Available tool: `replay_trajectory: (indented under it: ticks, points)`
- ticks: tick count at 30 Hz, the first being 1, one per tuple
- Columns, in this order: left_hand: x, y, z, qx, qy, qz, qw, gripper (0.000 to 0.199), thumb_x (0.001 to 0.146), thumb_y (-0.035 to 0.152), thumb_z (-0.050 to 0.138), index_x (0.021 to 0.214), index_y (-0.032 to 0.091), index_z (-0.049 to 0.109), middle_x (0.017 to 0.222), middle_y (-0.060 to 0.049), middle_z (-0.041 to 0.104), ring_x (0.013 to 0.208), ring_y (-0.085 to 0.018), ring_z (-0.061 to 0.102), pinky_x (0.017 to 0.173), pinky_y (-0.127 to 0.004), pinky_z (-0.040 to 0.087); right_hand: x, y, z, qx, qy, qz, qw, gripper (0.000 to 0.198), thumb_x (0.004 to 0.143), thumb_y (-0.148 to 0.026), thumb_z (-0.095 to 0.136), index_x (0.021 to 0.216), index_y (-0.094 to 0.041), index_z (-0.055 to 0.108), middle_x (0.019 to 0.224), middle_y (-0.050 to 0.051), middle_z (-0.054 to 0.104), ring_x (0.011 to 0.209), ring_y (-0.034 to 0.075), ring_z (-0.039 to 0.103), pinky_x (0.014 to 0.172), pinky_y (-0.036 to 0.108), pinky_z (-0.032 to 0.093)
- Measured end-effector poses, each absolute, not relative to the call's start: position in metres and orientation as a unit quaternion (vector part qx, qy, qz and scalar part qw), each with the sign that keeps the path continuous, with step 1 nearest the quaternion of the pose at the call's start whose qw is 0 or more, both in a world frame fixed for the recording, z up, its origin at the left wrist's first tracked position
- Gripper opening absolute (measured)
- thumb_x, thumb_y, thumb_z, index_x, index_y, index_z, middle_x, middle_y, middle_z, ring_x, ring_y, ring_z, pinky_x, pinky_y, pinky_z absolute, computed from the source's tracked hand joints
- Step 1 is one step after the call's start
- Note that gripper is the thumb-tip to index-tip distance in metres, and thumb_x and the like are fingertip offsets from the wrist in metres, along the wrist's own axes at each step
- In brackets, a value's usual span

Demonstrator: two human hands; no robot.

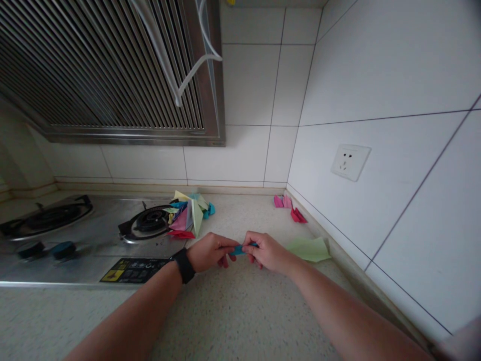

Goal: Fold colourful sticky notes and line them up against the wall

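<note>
A narrow folded piece of blue paper [238,249] spans the small gap between my two hands, just above the speckled countertop [240,306]. My left hand [213,250], with a black watch on its wrist, pinches the left end of it. On the other end, the fingers and thumb of my right hand [263,250] are closed. Much of the paper is hidden behind the fingers. Beside my right wrist lies a flat sheet of pale green paper [311,249], partly covered by the forearm.
A heap of colourful folded papers [191,213] rests at the right edge of the gas stove [97,260]. Pink folded papers [282,201] and a red folded paper [298,215] lie near the back corner. Overhead is a range hood [112,75]; a tiled wall [413,165] bounds the right side.
</note>
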State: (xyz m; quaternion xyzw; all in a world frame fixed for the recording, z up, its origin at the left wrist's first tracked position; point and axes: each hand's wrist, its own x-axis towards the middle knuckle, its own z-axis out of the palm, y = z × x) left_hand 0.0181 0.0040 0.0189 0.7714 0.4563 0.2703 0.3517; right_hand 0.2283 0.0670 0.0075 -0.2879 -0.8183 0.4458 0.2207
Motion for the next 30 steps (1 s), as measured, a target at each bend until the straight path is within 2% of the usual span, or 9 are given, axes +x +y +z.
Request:
replay_trajectory:
  ticks: [9,14,23,30]
  points:
    - [0.0154,0.0063,0.017,0.762,0.477,0.283,0.335,0.037,0.093,0.031,0.042,0.124,0.025,0.061,0.092,-0.004,0.072,0.047,-0.007,0.061,0.045,-0.016,0.046,0.2282,0.0675,0.0087,-0.296,-0.828,0.409,0.241,0.013,0.088,-0.031,0.053,0.081,-0.02,0.054,0.059,-0.005,0.059,0.037,0.005,0.046,0.035,0.014,0.033]
    - [0.0148,0.0065,0.0162,0.772,0.471,0.289,0.314,0.034,0.091,0.031,0.048,0.121,0.024,0.063,0.09,-0.004,0.072,0.061,-0.01,0.066,0.055,-0.017,0.049,0.2324,0.0686,0.0084,-0.303,-0.827,0.407,0.244,0.014,0.088,-0.033,0.053,0.083,-0.02,0.055,0.06,-0.004,0.06,0.038,0.006,0.046,0.036,0.015,0.034]
    - [0.0101,0.008,0.0115,0.732,0.46,0.331,0.379,0.039,0.091,0.036,0.047,0.122,0.016,0.062,0.088,-0.008,0.072,0.06,-0.013,0.067,0.052,-0.02,0.049,0.2336,0.0723,0.0062,-0.266,-0.808,0.459,0.256,0.017,0.089,-0.033,0.049,0.094,-0.018,0.056,0.067,-0.001,0.063,0.042,0.007,0.051,0.041,0.017,0.04]
    - [0.0114,0.0048,0.0184,0.734,0.462,0.316,0.385,0.039,0.091,0.036,0.046,0.123,0.019,0.062,0.093,-0.008,0.072,0.05,-0.009,0.063,0.045,-0.016,0.041,0.2362,0.0737,0.0106,-0.251,-0.8,0.48,0.259,0.018,0.088,-0.034,0.051,0.089,-0.017,0.056,0.065,0.001,0.065,0.045,0.009,0.057,0.042,0.018,0.041]
